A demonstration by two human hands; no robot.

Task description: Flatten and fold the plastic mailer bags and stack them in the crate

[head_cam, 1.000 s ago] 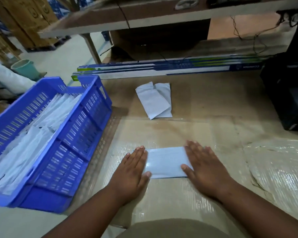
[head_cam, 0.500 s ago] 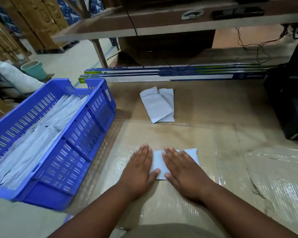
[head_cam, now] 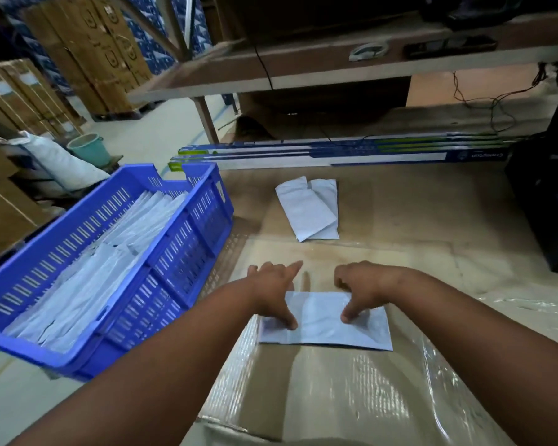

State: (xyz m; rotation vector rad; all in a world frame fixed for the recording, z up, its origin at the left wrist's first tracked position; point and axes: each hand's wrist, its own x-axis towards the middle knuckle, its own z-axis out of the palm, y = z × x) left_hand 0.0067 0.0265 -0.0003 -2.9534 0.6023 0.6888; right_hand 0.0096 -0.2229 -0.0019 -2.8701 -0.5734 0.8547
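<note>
**A:** So where was everything at this point? The folded mailer bag (head_cam: 326, 320) lay flat on the plastic-wrapped desk (head_cam: 351, 397), right in front of the person. Left hand (head_cam: 273, 292) was at the bag's left end, right hand (head_cam: 364, 289) toward its right, both thumbs pressed down on it. The other fingers looked curled over the far edge, but I couldn't tell if they'd actually got under it.

**B:** Yeah, looked like a pickup or another fold about to start. The blue crate (head_cam: 181, 249) sat to the left, already lined with folded bags (head_cam: 87, 278), and two loose mailers (head_cam: 310, 210) waited farther back on the desk.

**A:** What could've gone wrong?

**B:** My guess: that film is slick and springy. With only an edge grip, the fold could have popped open mid-lift, or the bag could have slid on the shiny wrap. And dropped carelessly into the crate, it could have messed up the neat rows.
</note>
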